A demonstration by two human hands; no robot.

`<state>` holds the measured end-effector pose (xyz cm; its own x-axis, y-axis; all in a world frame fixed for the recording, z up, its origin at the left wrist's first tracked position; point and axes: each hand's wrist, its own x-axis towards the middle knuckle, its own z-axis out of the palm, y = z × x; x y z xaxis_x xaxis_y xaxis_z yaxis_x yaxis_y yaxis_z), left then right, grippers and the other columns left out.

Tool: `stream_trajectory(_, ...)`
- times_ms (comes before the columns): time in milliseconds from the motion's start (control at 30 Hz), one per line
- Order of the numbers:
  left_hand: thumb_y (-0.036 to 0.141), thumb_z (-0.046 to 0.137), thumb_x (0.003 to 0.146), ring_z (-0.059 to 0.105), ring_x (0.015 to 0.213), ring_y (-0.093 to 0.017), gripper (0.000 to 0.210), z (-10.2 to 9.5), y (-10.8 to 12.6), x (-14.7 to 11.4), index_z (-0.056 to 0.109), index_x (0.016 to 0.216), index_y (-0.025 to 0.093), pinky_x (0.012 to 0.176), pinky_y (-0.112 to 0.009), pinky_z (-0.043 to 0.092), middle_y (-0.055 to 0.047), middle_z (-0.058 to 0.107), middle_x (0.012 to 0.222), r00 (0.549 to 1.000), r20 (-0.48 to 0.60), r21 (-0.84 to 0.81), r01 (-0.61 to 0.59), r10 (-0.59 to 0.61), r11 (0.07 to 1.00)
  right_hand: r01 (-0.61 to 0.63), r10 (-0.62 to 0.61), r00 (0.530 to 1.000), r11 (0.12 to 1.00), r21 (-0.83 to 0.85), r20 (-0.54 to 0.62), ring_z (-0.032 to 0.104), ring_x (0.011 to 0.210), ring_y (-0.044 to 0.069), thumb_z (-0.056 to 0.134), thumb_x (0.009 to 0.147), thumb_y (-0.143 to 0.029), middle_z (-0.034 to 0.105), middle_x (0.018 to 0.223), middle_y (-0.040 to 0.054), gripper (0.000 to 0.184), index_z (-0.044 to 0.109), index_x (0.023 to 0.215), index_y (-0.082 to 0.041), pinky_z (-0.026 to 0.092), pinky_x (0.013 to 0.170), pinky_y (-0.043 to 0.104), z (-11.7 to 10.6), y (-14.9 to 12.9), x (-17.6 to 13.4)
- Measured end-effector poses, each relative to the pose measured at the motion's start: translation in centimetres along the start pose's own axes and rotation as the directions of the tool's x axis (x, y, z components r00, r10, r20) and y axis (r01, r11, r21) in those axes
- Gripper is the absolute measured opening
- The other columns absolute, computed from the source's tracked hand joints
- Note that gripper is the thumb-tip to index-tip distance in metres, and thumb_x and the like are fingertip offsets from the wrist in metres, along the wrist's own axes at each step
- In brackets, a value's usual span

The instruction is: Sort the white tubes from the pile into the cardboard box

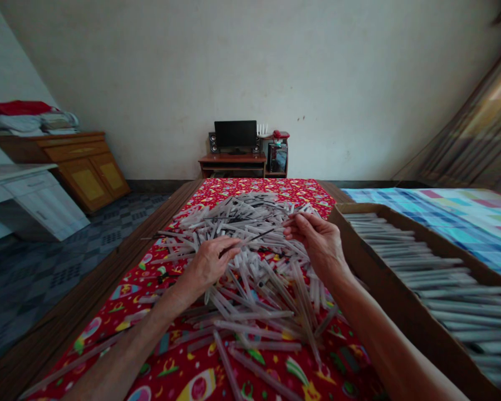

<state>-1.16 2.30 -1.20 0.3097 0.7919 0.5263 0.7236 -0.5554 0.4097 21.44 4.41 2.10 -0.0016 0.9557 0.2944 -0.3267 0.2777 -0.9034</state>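
Observation:
A loose heap of translucent white plastic tubes (254, 315), like pen barrels, lies on a red patterned cloth (200, 367). My left hand (212, 259) is closed above the heap's near left side. Between its thumb and fingers is a thin stick (259, 236), pale near the hand and dark towards its far end, pointing right. My right hand (319, 242) is raised over the heap's right side, thumb and fingers pinched together. What that pinch holds, if anything, is too small to make out. Several thin dark sticks are mixed among the tubes.
To the right, an open cardboard box (376, 278) holds rows of whitish pen-like tubes (463, 292). Beyond it lies a checked blue cloth (401, 209). A desk with a monitor (235, 135) stands by the far wall; a wooden cabinet (83, 167) and white desk (45, 203) are left.

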Motion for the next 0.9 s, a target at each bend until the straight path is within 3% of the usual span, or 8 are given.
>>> stream_trajectory(267, 0.020, 0.053, 0.083, 0.065, 0.079, -0.016, 0.020, 0.3, 0.9, -0.2, 0.066, 0.098, 0.017, 0.069, -0.024, 0.050, -0.006, 0.070, 0.088, 1.000, 0.025, -0.070, 0.010, -0.008, 0.997, 0.001, -0.001, 1.000, 1.000, 0.016, 0.012, 0.062, 0.061, 0.011, 0.067, 0.071, -0.037, 0.066, 0.074, 0.0030, 0.024, 0.065, 0.079, -0.014, 0.054, 0.059, 0.023, 0.5, 0.7, -0.3)
stream_trajectory(367, 0.021, 0.053, 0.083, 0.065, 0.077, -0.016, 0.020, 0.2, 1.2, -0.2, 0.066, 0.098, 0.017, 0.068, -0.024, 0.050, -0.006, 0.070, 0.088, 0.999, 0.016, -0.093, 0.031, -0.030, 0.995, -0.065, 0.100, 0.976, 0.982, -0.177, 0.194, 0.062, 0.058, 0.012, 0.063, 0.074, -0.041, 0.066, 0.069, 0.0025, 0.030, 0.067, 0.087, -0.014, 0.053, 0.057, 0.024, 1.1, 1.3, -1.0)
stream_trajectory(433, 0.023, 0.053, 0.084, 0.065, 0.080, -0.016, 0.020, 0.1, 1.3, -0.1, 0.067, 0.098, 0.017, 0.070, -0.024, 0.050, -0.005, 0.070, 0.090, 1.000, 0.009, -0.100, 0.030, -0.029, 0.995, -0.043, 0.186, 0.908, 0.933, -0.358, 0.375, 0.063, 0.059, 0.013, 0.058, 0.077, -0.042, 0.066, 0.068, 0.0022, 0.038, 0.065, 0.103, -0.014, 0.051, 0.055, 0.023, 1.2, 1.3, -1.3)
stream_trajectory(500, 0.024, 0.052, 0.084, 0.065, 0.082, -0.017, 0.021, -0.1, 1.3, 0.0, 0.067, 0.098, 0.017, 0.071, -0.024, 0.050, -0.006, 0.070, 0.092, 0.999, 0.010, -0.096, 0.033, -0.032, 0.995, 0.005, 0.218, 0.864, 0.897, -0.441, 0.454, 0.064, 0.062, 0.014, 0.052, 0.082, -0.043, 0.067, 0.075, 0.0038, 0.047, 0.056, 0.119, -0.014, 0.051, 0.056, 0.024, 0.9, 0.9, -1.2)
stream_trajectory(567, 0.024, 0.052, 0.084, 0.065, 0.082, -0.017, 0.021, -0.2, 1.2, 0.0, 0.067, 0.098, 0.016, 0.071, -0.024, 0.050, -0.006, 0.070, 0.093, 0.999, 0.008, -0.094, 0.048, -0.048, 0.994, 0.024, 0.173, 0.900, 0.897, -0.441, 0.401, 0.065, 0.062, 0.015, 0.046, 0.084, -0.047, 0.068, 0.082, 0.0067, 0.050, 0.052, 0.122, -0.014, 0.051, 0.056, 0.025, 0.0, 0.5, -0.6)
stream_trajectory(700, 0.024, 0.053, 0.083, 0.065, 0.081, -0.017, 0.022, -0.1, 1.0, 0.0, 0.067, 0.098, 0.014, 0.071, -0.025, 0.050, -0.008, 0.070, 0.092, 0.998, 0.001, -0.101, 0.056, -0.057, 0.993, 0.061, 0.072, 0.972, 0.843, -0.534, 0.224, 0.063, 0.058, 0.015, 0.046, 0.083, -0.048, 0.067, 0.075, 0.0075, 0.043, 0.063, 0.096, -0.011, 0.049, 0.054, 0.025, -2.6, 0.2, 1.3)
stream_trajectory(767, 0.024, 0.053, 0.083, 0.066, 0.080, -0.017, 0.023, 0.0, 0.9, -0.1, 0.066, 0.098, 0.013, 0.071, -0.025, 0.050, -0.008, 0.070, 0.091, 0.999, -0.006, -0.094, 0.047, -0.048, 0.994, 0.113, 0.032, 0.981, 0.715, -0.690, 0.194, 0.060, 0.054, 0.013, 0.046, 0.083, -0.042, 0.065, 0.067, 0.0055, 0.035, 0.065, 0.082, -0.012, 0.045, 0.053, 0.023, -3.6, 0.5, 1.8)
stream_trajectory(900, 0.024, 0.053, 0.083, 0.066, 0.079, -0.017, 0.022, 0.1, 0.7, -0.1, 0.067, 0.097, 0.013, 0.071, -0.025, 0.050, -0.009, 0.071, 0.090, 0.999, -0.035, -0.076, 0.023, -0.026, 0.997, 0.270, 0.032, 0.958, 0.220, -0.937, 0.284, 0.055, 0.054, 0.012, 0.048, 0.082, -0.027, 0.062, 0.060, 0.0041, 0.025, 0.065, 0.069, -0.014, 0.033, 0.052, 0.022, -4.2, 1.8, 1.2)
